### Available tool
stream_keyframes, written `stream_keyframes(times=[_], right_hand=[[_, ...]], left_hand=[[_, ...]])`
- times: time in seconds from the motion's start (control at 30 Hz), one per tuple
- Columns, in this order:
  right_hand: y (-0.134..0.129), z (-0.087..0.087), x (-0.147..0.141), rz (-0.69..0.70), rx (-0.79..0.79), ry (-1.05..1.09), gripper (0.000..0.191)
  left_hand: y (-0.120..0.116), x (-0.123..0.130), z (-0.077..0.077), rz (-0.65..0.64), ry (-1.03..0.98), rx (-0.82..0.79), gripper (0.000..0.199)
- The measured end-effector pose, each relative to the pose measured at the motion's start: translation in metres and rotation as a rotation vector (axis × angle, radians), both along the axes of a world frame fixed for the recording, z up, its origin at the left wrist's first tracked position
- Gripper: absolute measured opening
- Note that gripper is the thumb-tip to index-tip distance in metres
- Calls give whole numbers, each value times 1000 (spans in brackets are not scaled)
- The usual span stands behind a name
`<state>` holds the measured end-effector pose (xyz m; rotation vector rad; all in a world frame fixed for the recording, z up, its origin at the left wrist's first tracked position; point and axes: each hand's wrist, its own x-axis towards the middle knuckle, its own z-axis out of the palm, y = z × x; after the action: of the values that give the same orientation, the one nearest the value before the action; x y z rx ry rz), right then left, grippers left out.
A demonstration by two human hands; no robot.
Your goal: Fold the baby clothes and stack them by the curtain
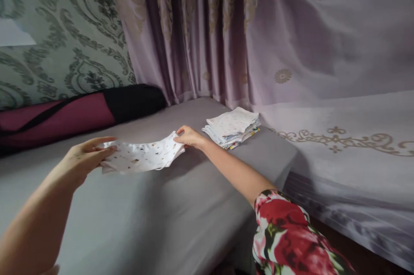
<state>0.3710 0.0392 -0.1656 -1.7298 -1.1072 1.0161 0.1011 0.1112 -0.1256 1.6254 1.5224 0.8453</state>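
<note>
A small white cloth (142, 156) with a scattered dark and brown print hangs stretched between my two hands, above the grey bed. My left hand (86, 156) pinches its left edge between thumb and fingers. At the opposite upper corner, my right hand (190, 138) is closed on the fabric. The cloth looks folded, with layers showing at its right end, and it sags a little in the middle. Beyond my right hand lies a stack of folded cloths (233, 122), mostly white, with some coloured print at the lower edges.
The grey-sheeted bed (106, 214) drops off at its right edge. A long maroon and black bag (80, 113) lies along the patterned wall. Purple curtains (194, 29) hang behind the bed and down its right side.
</note>
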Motion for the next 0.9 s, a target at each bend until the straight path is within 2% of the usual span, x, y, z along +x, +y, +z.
stream_keyframes(times=[0.1,0.27,0.37,0.5,0.7,0.9], right_hand=[[-19,21,40,-23,57,-52,32],[-50,50,109,-46,87,-155,17],[-67,66,145,-113,72,-241,15],[-85,84,187,-238,25,-353,24],[-96,92,246,-317,-83,-588,39],[-91,86,285,-372,-155,-827,45]], left_hand=[[-7,34,10,-130,-220,-96,54],[-21,100,21,-295,-368,-64,47],[-27,143,21,-361,-431,-49,40],[-34,202,13,-423,-501,-94,36],[-52,274,-5,-510,-598,-159,37],[-69,319,-22,-526,-667,-203,40]])
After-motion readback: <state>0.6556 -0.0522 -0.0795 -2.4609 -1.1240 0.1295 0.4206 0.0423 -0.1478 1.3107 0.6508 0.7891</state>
